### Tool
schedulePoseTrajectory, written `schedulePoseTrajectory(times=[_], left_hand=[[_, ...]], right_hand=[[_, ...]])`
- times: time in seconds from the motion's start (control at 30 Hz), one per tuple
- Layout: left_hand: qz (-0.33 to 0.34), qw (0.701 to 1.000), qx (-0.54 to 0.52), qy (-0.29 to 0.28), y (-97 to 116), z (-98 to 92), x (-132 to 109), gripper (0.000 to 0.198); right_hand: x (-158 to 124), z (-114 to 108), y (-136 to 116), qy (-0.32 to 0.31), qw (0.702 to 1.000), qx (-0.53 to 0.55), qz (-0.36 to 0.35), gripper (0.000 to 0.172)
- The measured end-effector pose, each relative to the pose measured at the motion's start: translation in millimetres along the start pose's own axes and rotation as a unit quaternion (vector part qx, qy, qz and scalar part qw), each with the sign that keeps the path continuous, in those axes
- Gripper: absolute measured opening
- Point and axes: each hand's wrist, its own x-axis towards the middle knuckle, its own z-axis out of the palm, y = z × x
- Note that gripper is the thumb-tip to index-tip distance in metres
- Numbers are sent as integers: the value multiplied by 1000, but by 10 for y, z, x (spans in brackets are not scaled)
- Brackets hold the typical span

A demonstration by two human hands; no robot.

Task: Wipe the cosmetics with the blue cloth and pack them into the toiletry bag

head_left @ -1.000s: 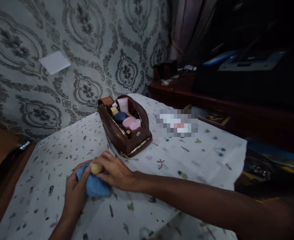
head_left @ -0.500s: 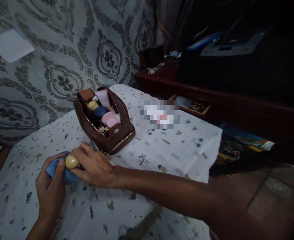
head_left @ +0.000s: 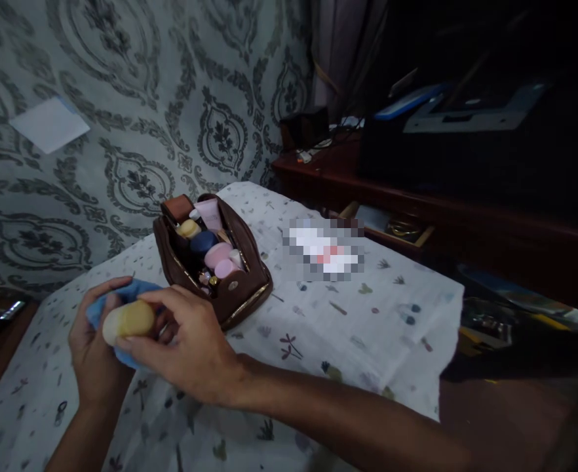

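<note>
Over printed tablecloth [head_left: 367, 328], nr wall [head_left: 181, 111]: R hand [head_left: 191, 347] pinching yellow item [head_left: 130, 321], L hand [head_left: 95, 357] gripping prob. cloth [head_left: 139, 288].

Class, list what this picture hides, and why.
Head view: crumpled blue cloth: middle hidden by yellow-and-white oval object.
Head view: brown leather bag: floor hidden by contents.
Head view: white-and-red item: pixelated beyond recognition.
Head view: left forearm: cut off by bottom edge.

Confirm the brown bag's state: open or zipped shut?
Open. The brown bag gapes at the top, its zipper edges spread apart, with a pink tube and a dark blue item visible inside.
</note>
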Motion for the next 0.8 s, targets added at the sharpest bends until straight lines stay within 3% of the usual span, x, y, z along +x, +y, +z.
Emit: schedulePoseTrajectory(times=[0.1, 0.17, 0.23, 0.33, 0.43, 0.63, 0.8], left_hand=[[115, 988, 13, -103, -30, 45, 114, 31], [216, 959, 75, -166, -53, 77, 170, 24], [272, 934, 152, -177, -63, 107, 193, 25], [278, 921, 212, -173, -57, 138, 167, 36], [275, 925, 202, -167, -53, 163, 114, 39], [282, 929, 185, -151, -72, 198, 70, 38], [271, 934, 172, -159, -112, 191, 54, 39]], right_hand=[[24, -168, -129, 15, 999, 43, 7, 40], [92, -356, -197, 32, 999, 37, 7, 40], [203, -580, -240, 52, 999, 1, 7, 43], [405, -877, -257, 47, 992, -114, -21, 37], [578, -1009, -244, -16, 962, -265, -60, 23], [819, -914, -247, -175, 836, -503, -133, 13], [951, -827, -278, -235, 788, -558, -110, 16]])
